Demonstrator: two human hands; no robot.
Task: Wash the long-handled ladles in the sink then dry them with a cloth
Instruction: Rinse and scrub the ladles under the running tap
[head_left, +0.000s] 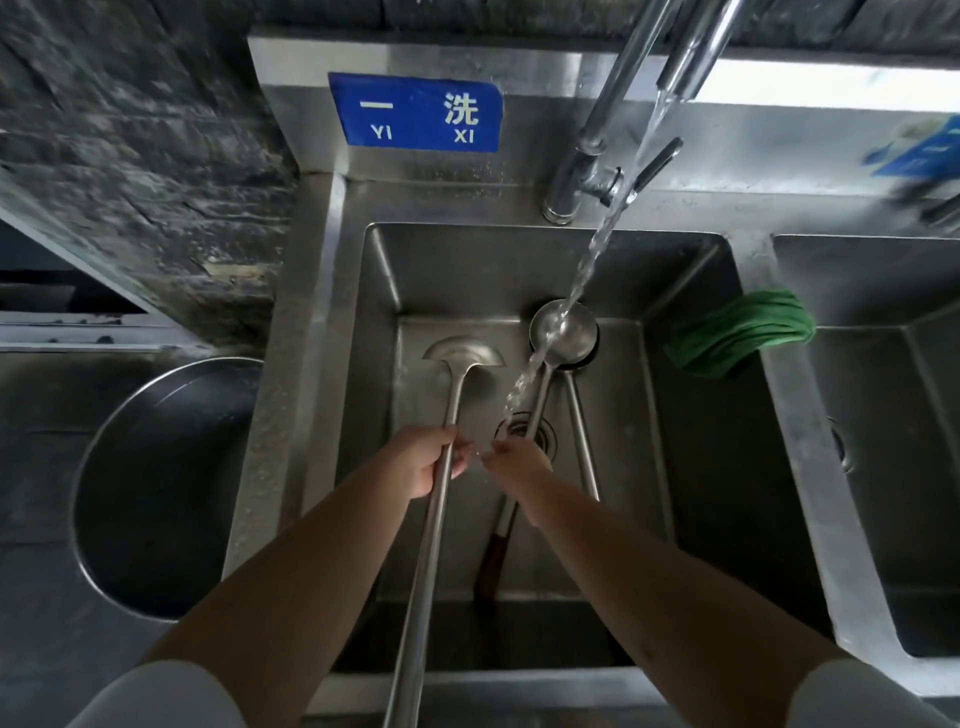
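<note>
The left hand (428, 460) grips a ladle (447, 415) by its long handle, bowl pointing to 12 o'clock in the sink (691, 415). The right hand (517, 462) sits under the water stream (582, 275) — fingers bunched, its grip unclear. Two more ladles (563, 332) lie at 1 o'clock. A green cloth (737, 335) hangs on the sink's rim at 2 o'clock.

Dark rough stone wall (135, 130), blue rectangular sign with white characters (415, 111) on steel splashback, large round steel basin (156, 488) at left, dim light
</note>
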